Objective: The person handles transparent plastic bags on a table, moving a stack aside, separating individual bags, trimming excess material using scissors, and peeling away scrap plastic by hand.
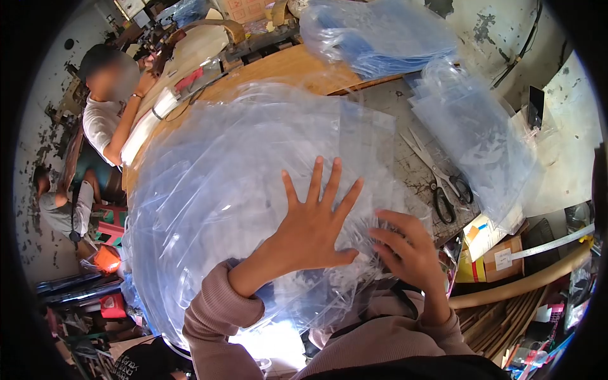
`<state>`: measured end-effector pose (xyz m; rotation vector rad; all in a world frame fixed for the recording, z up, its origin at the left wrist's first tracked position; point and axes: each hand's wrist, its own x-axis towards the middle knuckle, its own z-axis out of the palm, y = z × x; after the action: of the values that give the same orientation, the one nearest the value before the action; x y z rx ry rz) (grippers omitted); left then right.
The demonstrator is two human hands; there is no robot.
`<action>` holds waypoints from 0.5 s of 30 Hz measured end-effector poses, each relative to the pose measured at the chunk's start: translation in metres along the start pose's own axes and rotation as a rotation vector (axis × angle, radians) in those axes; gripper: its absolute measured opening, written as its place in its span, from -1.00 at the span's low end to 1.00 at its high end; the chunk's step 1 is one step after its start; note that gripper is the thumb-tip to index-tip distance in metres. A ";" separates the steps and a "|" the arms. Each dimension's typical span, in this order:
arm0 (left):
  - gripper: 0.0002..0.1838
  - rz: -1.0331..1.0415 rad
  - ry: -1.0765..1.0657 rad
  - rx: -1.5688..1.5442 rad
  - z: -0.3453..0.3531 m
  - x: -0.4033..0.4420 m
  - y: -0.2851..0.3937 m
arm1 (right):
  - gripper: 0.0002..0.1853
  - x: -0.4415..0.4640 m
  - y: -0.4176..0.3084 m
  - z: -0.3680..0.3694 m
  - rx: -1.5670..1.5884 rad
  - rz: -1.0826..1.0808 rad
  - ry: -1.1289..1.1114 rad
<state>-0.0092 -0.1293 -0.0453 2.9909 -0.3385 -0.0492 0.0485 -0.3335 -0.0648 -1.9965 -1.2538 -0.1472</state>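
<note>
A wide fanned pile of clear plastic sheets (209, 164) covers the table in front of me. My left hand (315, 231) lies flat over the pile, palm down, with its fingers spread. To its right, my right hand (415, 253) is at the pile's near right edge. Its fingers are bent but apart, close to the crumpled plastic there, and I see nothing gripped in them. Black-handled scissors (437, 174) lie open on the worn table surface, beyond my right hand.
More clear plastic is stacked in a pile (380, 38) at the back and a second pile (475, 133) at the right. A phone (535, 106) is at the far right. Across the table sits a person (104, 120); another person (60, 206) is farther left. A cardboard box (503, 258) stands lower right.
</note>
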 end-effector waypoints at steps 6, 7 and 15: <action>0.06 -0.050 -0.020 -0.100 -0.008 0.002 -0.002 | -0.62 0.013 0.010 0.010 0.033 -0.063 -0.222; 0.05 -0.052 -0.027 -0.110 -0.009 0.002 -0.002 | -0.62 0.016 0.010 0.009 0.031 -0.064 -0.224; 0.01 -0.069 -0.040 -0.121 -0.012 0.003 -0.011 | -0.63 0.017 0.022 0.025 -0.075 -0.236 -0.115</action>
<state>-0.0032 -0.1184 -0.0352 2.8840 -0.2279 -0.1317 0.0682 -0.3103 -0.0862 -1.9373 -1.5779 -0.1996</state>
